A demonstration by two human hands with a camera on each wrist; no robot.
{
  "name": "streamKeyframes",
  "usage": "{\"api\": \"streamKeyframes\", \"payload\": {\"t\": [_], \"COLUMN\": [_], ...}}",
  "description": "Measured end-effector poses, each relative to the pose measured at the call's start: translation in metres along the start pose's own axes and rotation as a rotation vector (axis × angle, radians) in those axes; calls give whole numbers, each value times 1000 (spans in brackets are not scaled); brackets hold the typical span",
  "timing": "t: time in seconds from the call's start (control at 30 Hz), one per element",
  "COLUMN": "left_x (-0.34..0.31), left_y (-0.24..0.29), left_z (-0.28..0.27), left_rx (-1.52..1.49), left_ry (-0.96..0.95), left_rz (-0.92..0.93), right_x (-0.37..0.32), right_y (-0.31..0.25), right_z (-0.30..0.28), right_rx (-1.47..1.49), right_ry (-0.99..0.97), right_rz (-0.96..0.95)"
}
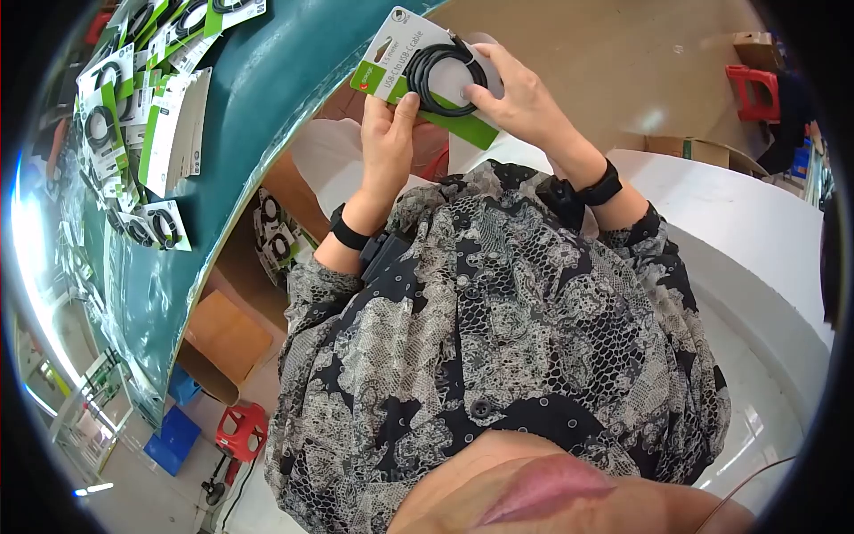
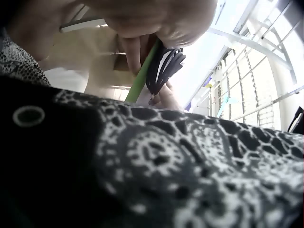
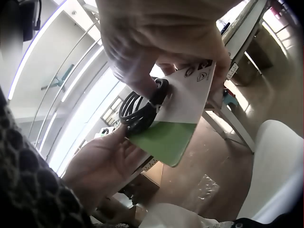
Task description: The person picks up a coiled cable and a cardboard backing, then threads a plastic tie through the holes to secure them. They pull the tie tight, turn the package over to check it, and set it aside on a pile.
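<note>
A white-and-green cable card [image 1: 405, 40] printed "USB-C to USB-C cable" is held up over the person's lap, beyond the edge of the table. On its face lies a coiled black cable [image 1: 421, 80], also seen edge-on as a dark coil [image 2: 164, 71] in the left wrist view. The left hand [image 1: 388, 138] grips the card's near long edge, thumb at the coil. The right hand [image 1: 527, 96] holds the opposite side, its thumb pressing inside the coil. In the right wrist view, a light tie [image 3: 154, 105] bands the coil, and part of the right hand's fingers is hidden behind the card.
A green-topped table [image 1: 236, 98] runs along the left, with a pile of carded cables [image 1: 107, 133] on it. More carded cables [image 1: 277, 240] lie in a box below its edge. Cardboard [image 1: 227, 334] and a red stool [image 1: 241, 431] stand underneath. A white curved seat [image 1: 712, 200] is at right.
</note>
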State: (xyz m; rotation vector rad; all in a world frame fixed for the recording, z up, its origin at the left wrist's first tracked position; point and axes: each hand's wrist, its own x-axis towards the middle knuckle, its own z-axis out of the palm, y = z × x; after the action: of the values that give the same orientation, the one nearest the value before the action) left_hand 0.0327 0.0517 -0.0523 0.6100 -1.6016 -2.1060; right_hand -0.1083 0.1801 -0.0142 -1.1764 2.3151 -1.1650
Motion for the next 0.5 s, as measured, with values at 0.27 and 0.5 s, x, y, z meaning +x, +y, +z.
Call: {"api": "streamKeyframes", "payload": {"t": [0.27, 0.5], "left_x": [1, 5], "left_y": [-7, -9], "left_z": [8, 10], "left_rx": [-278, -241], "left_ry": [-6, -19], "left_rz": [-61, -124], "right_x": [2, 2], "right_y": [3, 22], "right_z": [1, 9], "right_rx": [-136, -131], "right_ry": [37, 64], "right_rz": [-106, -190]}}
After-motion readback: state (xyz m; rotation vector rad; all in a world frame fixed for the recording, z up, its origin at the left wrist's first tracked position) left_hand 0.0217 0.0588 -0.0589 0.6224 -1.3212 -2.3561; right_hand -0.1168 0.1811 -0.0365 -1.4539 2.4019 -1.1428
